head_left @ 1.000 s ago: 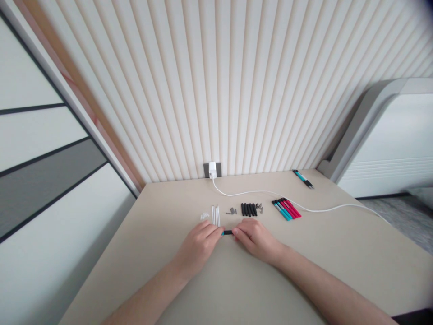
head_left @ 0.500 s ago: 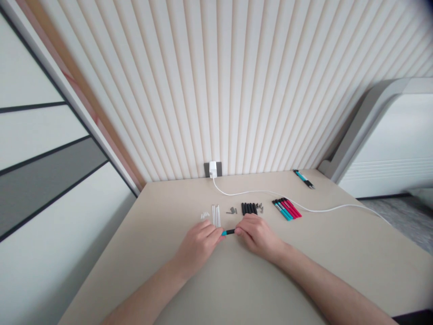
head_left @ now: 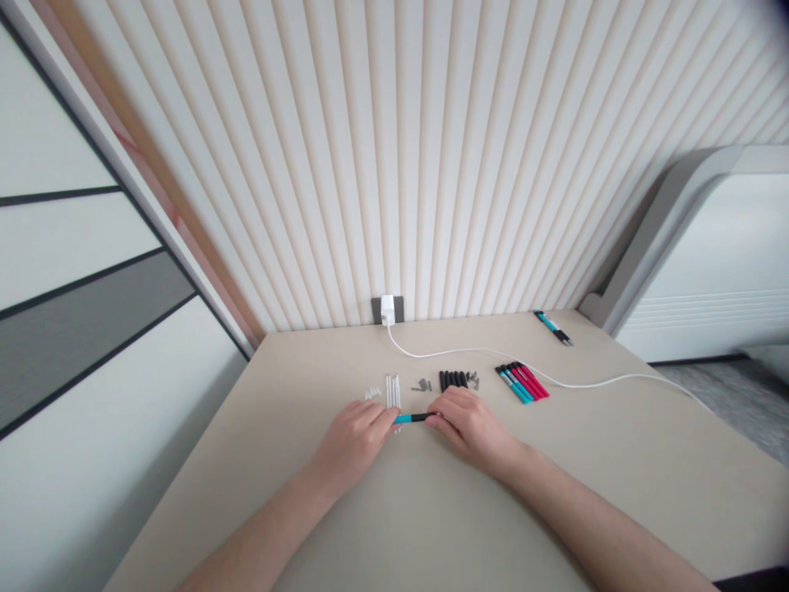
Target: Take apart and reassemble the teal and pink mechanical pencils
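Note:
A teal and black pen (head_left: pixel 412 418) lies level between my two hands, just above the beige table (head_left: pixel 431 510). My left hand (head_left: pixel 354 440) pinches its teal end and my right hand (head_left: pixel 472 427) pinches its black end. Just beyond my hands lie rows of pen parts: small clear tips (head_left: pixel 372 394), white refill tubes (head_left: pixel 393 390), small grey springs (head_left: pixel 422 384), black barrels (head_left: pixel 453 380) and grey metal bits (head_left: pixel 473 379).
Several finished teal and red pens (head_left: pixel 523 381) lie to the right of the parts. One more teal pen (head_left: pixel 553 326) lies at the back right. A white charger (head_left: pixel 387 310) sits in a wall socket, and its cable (head_left: pixel 555 380) runs right across the table.
My hands have drawn apart a little, the left one moving left, so more of the pen's teal part shows between them. The pen sits slightly further from me.

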`<state>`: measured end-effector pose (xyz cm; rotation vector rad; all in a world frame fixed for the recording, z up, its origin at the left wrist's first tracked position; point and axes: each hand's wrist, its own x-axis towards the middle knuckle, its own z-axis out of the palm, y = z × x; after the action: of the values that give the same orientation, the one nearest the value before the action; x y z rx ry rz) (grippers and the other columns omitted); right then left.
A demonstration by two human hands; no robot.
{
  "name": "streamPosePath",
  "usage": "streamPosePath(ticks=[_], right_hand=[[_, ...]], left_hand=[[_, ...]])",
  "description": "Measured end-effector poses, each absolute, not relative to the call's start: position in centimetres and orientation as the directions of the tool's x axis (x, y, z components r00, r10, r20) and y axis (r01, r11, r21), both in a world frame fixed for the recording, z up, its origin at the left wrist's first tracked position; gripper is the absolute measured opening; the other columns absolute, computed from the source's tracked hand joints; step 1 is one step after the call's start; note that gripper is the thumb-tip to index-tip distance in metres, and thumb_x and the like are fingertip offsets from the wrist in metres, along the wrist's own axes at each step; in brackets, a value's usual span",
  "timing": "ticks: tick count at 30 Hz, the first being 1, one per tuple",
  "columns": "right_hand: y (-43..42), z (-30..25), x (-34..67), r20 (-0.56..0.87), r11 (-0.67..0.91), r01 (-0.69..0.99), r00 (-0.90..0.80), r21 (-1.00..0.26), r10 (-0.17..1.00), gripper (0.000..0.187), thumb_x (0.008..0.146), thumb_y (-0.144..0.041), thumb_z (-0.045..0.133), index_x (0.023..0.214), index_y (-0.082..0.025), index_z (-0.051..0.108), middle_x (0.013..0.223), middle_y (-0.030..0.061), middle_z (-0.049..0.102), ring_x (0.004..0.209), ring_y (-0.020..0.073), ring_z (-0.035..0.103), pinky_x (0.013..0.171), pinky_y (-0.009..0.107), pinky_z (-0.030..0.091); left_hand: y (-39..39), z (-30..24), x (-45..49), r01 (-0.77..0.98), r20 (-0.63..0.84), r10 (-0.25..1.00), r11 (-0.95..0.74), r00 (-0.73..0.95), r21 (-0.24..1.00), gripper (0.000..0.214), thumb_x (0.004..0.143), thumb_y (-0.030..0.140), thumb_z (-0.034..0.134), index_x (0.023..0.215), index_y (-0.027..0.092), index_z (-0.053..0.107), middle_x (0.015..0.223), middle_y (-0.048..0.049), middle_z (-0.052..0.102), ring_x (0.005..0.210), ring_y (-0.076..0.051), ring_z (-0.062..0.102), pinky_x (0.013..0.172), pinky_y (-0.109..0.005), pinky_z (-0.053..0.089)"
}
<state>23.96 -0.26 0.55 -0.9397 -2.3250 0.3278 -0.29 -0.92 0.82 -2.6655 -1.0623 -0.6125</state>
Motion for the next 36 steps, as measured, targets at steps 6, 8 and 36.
streamPosePath(ticks=[6, 8, 36], right_hand=[[-0.9, -0.2, 23.6, 0.358, 0.652, 0.571, -0.549, -0.5, 0.755, 0.043, 0.102, -0.033, 0.033, 0.067, -0.019, 0.053, 0.061, 0.0017, 0.054, 0.058, 0.0145, 0.046, 0.061, 0.029, 0.036], [-1.1, -0.3, 23.4, 0.275, 0.574, 0.546, -0.533, -0.611, 0.8, 0.047, 0.103, -0.036, 0.031, 0.063, -0.019, 0.049, 0.055, -0.0018, 0.048, 0.05, 0.0118, 0.04, 0.053, 0.026, 0.033], [0.2, 0.3, 24.7, 0.437, 0.643, 0.547, -0.472, -0.536, 0.766, 0.014, 0.096, -0.029, 0.053, 0.097, -0.02, 0.064, 0.086, 0.0059, 0.065, 0.083, 0.0196, 0.057, 0.076, 0.032, 0.045]], left_hand=[[-1.3, 2.0, -0.5, 0.65, 0.479, 0.508, -0.736, 0.715, -0.19, 0.017, 0.099, 0.019, 0.046, 0.097, 0.017, 0.063, 0.069, -0.0003, 0.058, 0.068, -0.017, 0.056, 0.062, -0.031, 0.042], [-1.3, 2.3, -0.5, 0.636, 0.504, 0.475, -0.743, 0.721, -0.21, 0.019, 0.099, 0.017, 0.045, 0.101, 0.018, 0.064, 0.069, -0.0003, 0.059, 0.068, -0.017, 0.056, 0.062, -0.03, 0.042], [-0.5, 0.4, -1.0, 0.714, 0.499, 0.68, -0.682, 0.537, 0.162, 0.018, 0.097, 0.026, 0.051, 0.11, 0.02, 0.061, 0.092, -0.0049, 0.066, 0.084, -0.019, 0.063, 0.076, -0.032, 0.052]])
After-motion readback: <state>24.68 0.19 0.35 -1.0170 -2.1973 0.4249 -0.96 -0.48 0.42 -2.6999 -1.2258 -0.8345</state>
